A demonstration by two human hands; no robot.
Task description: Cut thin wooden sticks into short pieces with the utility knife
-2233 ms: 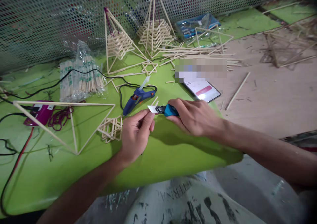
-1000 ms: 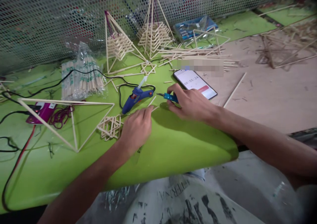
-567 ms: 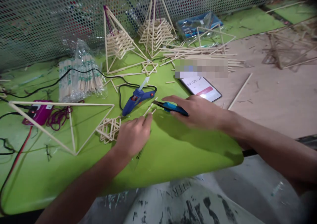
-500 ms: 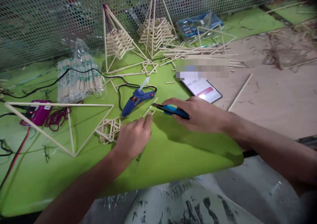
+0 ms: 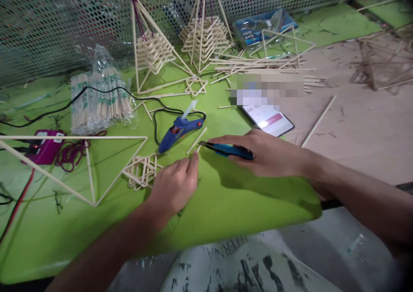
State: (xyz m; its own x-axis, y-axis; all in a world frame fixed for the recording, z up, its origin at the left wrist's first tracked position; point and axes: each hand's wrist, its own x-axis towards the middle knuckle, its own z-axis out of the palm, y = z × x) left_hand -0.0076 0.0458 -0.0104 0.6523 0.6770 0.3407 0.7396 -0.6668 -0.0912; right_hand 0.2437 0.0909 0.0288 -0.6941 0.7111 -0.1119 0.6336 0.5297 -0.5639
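My right hand (image 5: 261,152) grips a blue utility knife (image 5: 230,150), its blade pointing left at a short wooden stick (image 5: 199,147). The fingers of my left hand (image 5: 177,178) are closed and pressed down on the near end of that stick, most of which they hide. A second short stick (image 5: 196,141) lies loose just beyond the fingertips. Behind it rests a blue glue gun (image 5: 177,130), nozzle upward. Left of my left hand is a small star-shaped stack of glued sticks (image 5: 141,171).
A large stick triangle frame (image 5: 112,178) overlaps a magenta power adapter (image 5: 45,147) at left. Bagged chopsticks (image 5: 100,102), two stick pyramids (image 5: 151,53), a loose stick pile (image 5: 258,66) and a phone (image 5: 271,117) stand farther back. Black cords cross the green table (image 5: 226,214).
The knife and my right hand have moved slightly right and down. My left fingers no longer touch the second short stick, which now lies free. The view has shifted a little.
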